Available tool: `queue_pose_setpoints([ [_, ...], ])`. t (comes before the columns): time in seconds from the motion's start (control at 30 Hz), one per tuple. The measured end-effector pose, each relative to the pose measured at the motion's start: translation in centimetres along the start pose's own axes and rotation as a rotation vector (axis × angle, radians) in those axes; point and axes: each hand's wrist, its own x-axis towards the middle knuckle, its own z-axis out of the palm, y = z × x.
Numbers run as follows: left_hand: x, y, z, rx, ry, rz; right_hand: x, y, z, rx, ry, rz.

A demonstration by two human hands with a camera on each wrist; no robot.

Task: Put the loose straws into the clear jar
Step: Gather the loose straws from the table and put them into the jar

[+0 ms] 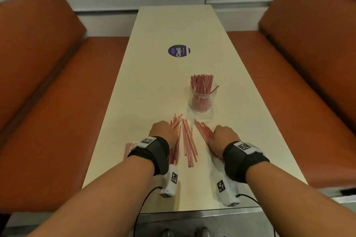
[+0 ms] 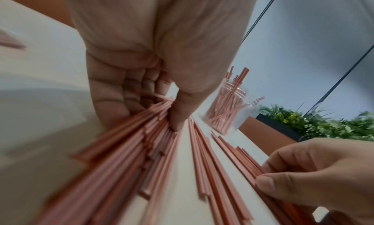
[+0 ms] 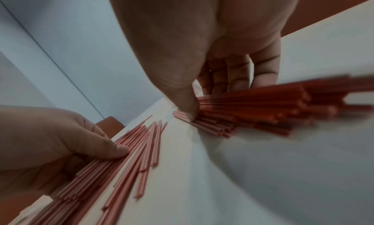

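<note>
A clear jar (image 1: 203, 102) stands on the cream table (image 1: 173, 25), holding several pink straws upright. Loose pink straws lie in front of it in three bunches. My left hand (image 1: 164, 132) grips the left bunch (image 1: 176, 141); in the left wrist view its fingers (image 2: 113, 91) and thumb curl round those straws (image 2: 129, 142). My right hand (image 1: 224, 136) grips the right bunch (image 1: 204, 130); the right wrist view shows thumb and fingers (image 3: 263, 68) pinching the straws (image 3: 253, 100). The middle bunch (image 1: 189, 142) lies untouched between the hands. The jar (image 2: 226, 107) is just beyond them.
A few more straws (image 1: 128, 149) lie at the table's left edge by my left wrist. A round purple sticker (image 1: 178, 51) sits further up the table. Orange bench seats (image 1: 57, 102) flank both sides. A planter with greenery (image 2: 323, 124) shows behind the jar.
</note>
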Motion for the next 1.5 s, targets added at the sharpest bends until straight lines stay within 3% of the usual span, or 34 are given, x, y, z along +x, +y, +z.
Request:
queue_pose_setpoints([
  [0.27, -0.2, 0.4, -0.7, 0.057, 0.006, -0.120, 0.7, 0.9, -1.1, -0.035, -0.079, -0.043],
  [0.43, -0.6, 0.5, -1.5, 0.078, -0.008, -0.088, 0.5, 1.4, -2.0, -0.013, -0.109, -0.073],
  [0.57, 0.7, -0.3, -1.6, -0.407, 0.064, -0.100, 0.6, 2.1, -3.2, 0.095, -0.045, -0.093],
  [0.7, 0.9, 0.8, -2.7, -0.681, 0.154, -0.067, 1.0, 2.6, -4.1, 0.262, 0.034, -0.118],
  [0.8, 0.5, 3.0, -4.6, -0.974, 0.120, -0.002, 1.4, 2.4, -5.0, 0.419, 0.123, -0.110],
  [1.0, 2.2, 12.0, -9.4, -1.378, 0.121, 0.402, 3.0, 1.3, -7.3, 0.573, 0.325, -0.118],
  [1.1, 3.5, 15.2, -9.4, -1.307, 0.155, 0.531, 3.7, 1.0, -7.9, 0.604, 0.378, -0.126],
  [1.27, 6.5, 14.9, -6.7, -1.066, 0.105, 0.515, 4.4, 1.2, -7.9, 0.613, 0.409, -0.120],
  [1.5, 7.4, 15.1, -6.5, -0.982, 0.051, 0.526, 5.3, 1.4, -7.8, 0.624, 0.388, -0.119],
])
